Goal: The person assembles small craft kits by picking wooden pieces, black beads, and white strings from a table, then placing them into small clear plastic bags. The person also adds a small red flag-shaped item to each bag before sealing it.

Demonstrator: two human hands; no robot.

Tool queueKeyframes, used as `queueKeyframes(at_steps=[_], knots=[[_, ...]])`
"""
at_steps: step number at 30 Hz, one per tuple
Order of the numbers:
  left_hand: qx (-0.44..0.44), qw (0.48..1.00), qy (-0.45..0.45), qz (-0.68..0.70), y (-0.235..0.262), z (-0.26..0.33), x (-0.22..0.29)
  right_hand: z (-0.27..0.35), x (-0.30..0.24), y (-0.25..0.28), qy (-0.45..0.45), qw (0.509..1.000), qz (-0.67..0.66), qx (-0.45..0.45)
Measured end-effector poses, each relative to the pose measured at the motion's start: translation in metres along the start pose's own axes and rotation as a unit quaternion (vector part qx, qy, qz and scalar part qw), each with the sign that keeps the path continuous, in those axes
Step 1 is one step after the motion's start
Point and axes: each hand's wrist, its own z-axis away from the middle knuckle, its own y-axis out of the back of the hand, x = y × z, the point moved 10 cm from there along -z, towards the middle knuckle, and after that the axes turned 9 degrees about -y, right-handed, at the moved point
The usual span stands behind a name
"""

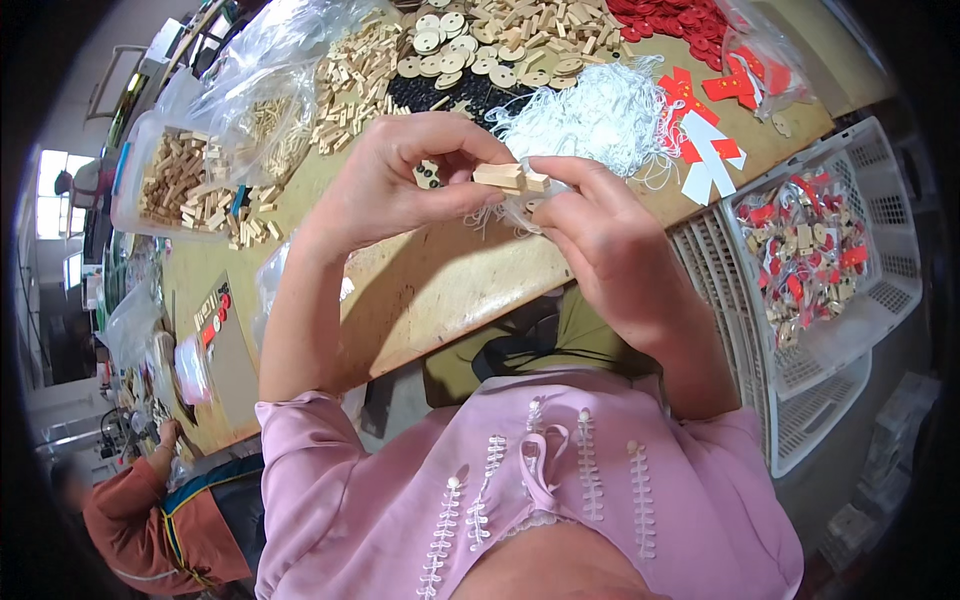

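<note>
Over the near edge of the table both my hands meet. Thumb and forefinger of my left hand (400,180) are closed on a few small pale wooden blocks (497,178). My right hand (605,225) pinches a small clear plastic bag (520,214), whose mouth is against the ends of the blocks. How far the blocks reach into the bag I cannot tell. Right behind my hands lies a heap of white string (590,115). Small black pieces (440,95) are piled behind my left hand, with round wooden discs (455,45) beyond them.
More wooden blocks (355,75) are heaped at the back left, near a clear plastic tub (125,190). Red pieces (670,25) and red-and-white strips (705,160) lie at the right. A white crate (890,215) holds filled bags (800,250). A co-worker (150,510) sits at lower left.
</note>
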Motion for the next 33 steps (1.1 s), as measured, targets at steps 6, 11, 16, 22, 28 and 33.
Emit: queueKeyframes(at_steps=[6,11,16,22,28,33], knots=[[-0.008,0.988,-0.005,-0.153,-0.006,0.005,0.028,0.003,-0.006,-0.007,0.015,1.0,-0.005,0.01],[0.081,0.996,0.009,-0.038,0.003,-0.003,0.028,0.003,0.0,-0.006,0.017,0.999,-0.028,0.01],[0.145,0.985,0.097,-0.007,0.02,-0.03,-0.056,0.008,0.001,0.002,0.011,0.995,-0.098,-0.002],[0.098,0.962,0.122,-0.225,0.01,-0.089,-0.158,0.014,0.012,0.004,0.006,0.992,-0.125,0.009],[0.071,0.939,0.139,-0.307,-0.004,-0.127,-0.197,0.015,0.019,0.008,0.018,0.992,-0.123,0.021],[0.148,0.962,0.185,-0.132,0.031,-0.111,-0.211,0.015,0.026,0.01,0.015,0.99,-0.135,0.03]])
